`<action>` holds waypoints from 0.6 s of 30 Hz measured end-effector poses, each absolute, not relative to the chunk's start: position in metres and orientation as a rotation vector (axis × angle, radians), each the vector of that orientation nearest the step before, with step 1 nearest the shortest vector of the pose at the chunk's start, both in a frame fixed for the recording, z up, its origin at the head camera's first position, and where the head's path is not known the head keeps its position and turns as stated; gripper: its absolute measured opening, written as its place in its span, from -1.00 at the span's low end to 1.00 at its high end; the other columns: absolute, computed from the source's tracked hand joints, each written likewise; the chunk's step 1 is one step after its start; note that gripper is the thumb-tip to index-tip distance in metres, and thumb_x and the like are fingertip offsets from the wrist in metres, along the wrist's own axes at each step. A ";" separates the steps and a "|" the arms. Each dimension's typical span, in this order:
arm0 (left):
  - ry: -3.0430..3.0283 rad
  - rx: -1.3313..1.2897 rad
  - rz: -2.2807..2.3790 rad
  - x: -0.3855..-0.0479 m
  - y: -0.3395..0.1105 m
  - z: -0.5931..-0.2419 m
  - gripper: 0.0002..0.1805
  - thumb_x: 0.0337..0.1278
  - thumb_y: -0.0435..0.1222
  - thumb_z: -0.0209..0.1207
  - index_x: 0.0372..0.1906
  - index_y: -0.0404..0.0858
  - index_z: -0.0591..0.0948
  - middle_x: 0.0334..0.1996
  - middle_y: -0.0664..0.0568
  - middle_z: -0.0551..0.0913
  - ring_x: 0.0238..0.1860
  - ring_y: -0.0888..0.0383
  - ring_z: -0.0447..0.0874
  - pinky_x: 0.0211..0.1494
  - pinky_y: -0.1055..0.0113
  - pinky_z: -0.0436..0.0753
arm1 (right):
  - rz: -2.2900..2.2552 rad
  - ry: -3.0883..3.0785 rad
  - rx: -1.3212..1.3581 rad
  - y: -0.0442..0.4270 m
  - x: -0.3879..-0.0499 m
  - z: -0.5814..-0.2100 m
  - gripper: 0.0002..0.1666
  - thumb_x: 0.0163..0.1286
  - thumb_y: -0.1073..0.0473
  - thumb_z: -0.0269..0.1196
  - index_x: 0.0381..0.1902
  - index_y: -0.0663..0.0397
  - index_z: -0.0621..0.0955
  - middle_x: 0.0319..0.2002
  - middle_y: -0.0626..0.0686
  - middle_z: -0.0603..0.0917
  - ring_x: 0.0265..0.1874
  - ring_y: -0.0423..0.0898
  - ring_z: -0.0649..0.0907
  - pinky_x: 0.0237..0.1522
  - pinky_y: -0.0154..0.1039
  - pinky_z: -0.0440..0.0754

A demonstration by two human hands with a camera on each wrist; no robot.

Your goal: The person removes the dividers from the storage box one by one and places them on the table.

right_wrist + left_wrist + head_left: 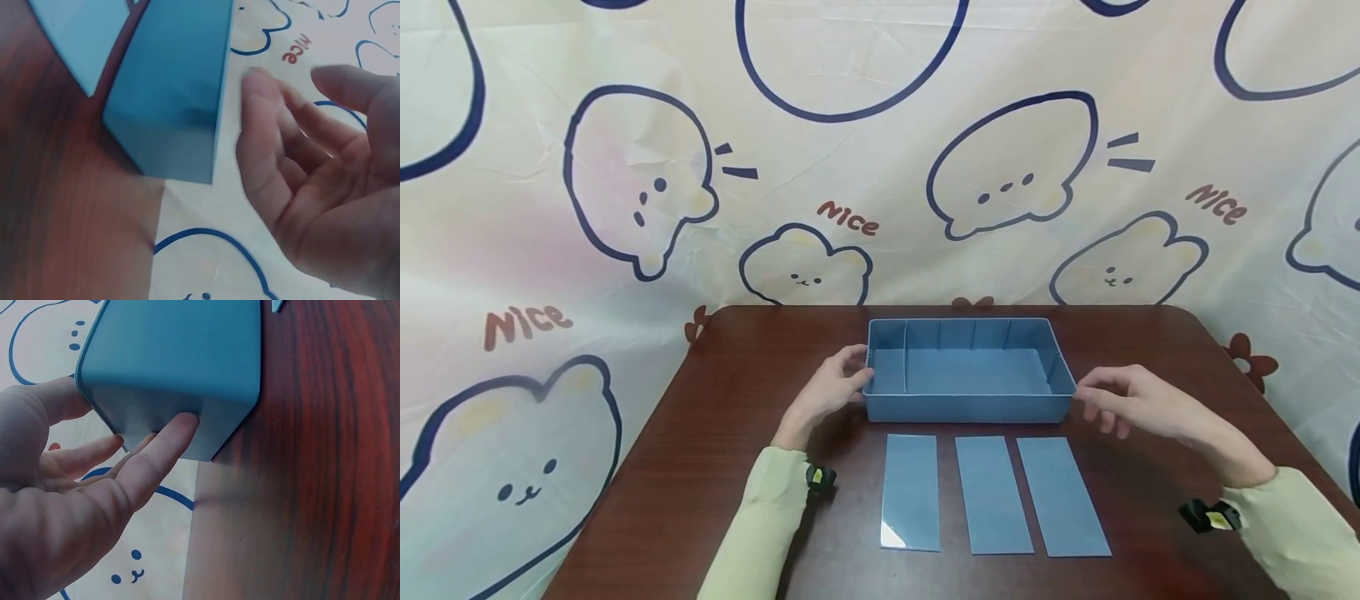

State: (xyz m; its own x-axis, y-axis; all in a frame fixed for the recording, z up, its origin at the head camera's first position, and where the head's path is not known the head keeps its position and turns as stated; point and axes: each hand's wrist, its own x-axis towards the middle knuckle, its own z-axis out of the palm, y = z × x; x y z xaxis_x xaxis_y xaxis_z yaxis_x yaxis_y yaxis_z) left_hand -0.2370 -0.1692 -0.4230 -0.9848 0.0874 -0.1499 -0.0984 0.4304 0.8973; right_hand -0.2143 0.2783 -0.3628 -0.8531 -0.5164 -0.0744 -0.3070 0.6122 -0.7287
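Note:
A blue plastic box (970,408) stands on the table in the head view, its open top facing up. One divider (906,358) sets off a narrow compartment at its left end. My left hand (833,383) is at the box's left end; in the left wrist view a fingertip (187,422) touches the end wall, with the thumb close to the rim. Beside the right end is my right hand (1138,402), its fingers loosely bent. The right wrist view shows this hand (312,169) apart from the box (172,94), holding nothing.
Three flat blue rectangular panels lie in front of the box: a left one (912,492), a middle one (994,496) and a right one (1063,496). Everything sits on a dark brown wooden table (700,500). Behind the table hangs a printed cloth (895,167).

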 end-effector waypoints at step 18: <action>2.496 -0.021 1.577 -0.238 -0.169 -0.422 -0.40 0.37 -0.17 0.13 0.45 -0.06 0.27 0.27 -0.12 0.47 0.17 -0.07 0.58 0.09 0.05 0.70 | -1.332 2.608 -0.672 0.219 -0.227 -0.343 -0.77 0.47 0.02 0.16 -0.06 0.02 0.58 -0.38 0.10 0.67 -0.54 0.03 0.65 -0.45 -0.15 0.71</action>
State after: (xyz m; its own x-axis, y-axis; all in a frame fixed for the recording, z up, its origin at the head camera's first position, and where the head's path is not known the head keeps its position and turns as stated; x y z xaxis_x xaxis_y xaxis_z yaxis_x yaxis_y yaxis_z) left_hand -0.2378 -0.1692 -0.4219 -0.9820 0.0884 -0.1668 -0.1127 0.4344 0.8936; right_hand -0.2274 0.2186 -0.3435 -0.8912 -0.4468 0.0789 -0.3259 0.5094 -0.7964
